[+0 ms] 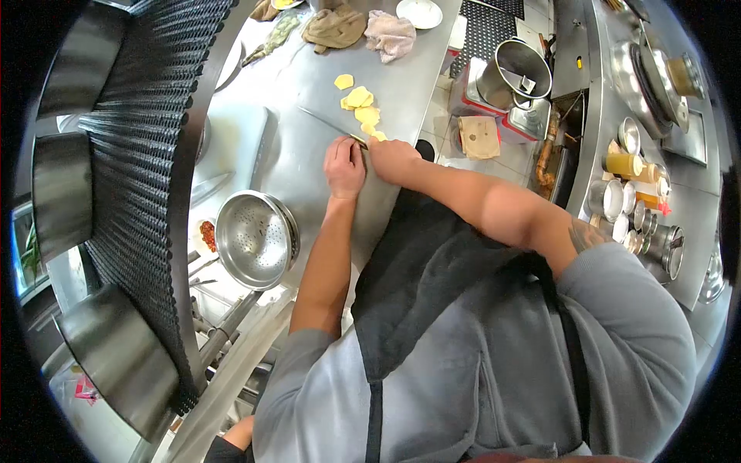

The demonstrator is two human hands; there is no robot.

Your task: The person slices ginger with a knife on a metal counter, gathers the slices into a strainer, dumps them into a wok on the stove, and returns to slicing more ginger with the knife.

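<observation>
My right hand (pixel 392 160) is closed around the handle end of a knife (pixel 328 123), whose thin blade points up and left just above the steel worktop (pixel 301 177). Close beside it, my left hand (pixel 344 166) has its fingers curled together near the blade. Whatever those fingers hold is hidden beneath them. Thin pale-yellow slices (pixel 357 98), like potato, lie in a loose trail beyond the knife, the nearest ones right by my right hand.
Metal colanders (pixel 255 239) stand at the left near a pale cutting board (pixel 239 154). Crumpled cloths (pixel 334 28) and a white plate (pixel 419 12) lie at the far end. Right, a large pot (pixel 519 73) stands low across the aisle. Another person's arm (pixel 238 436) shows bottom left.
</observation>
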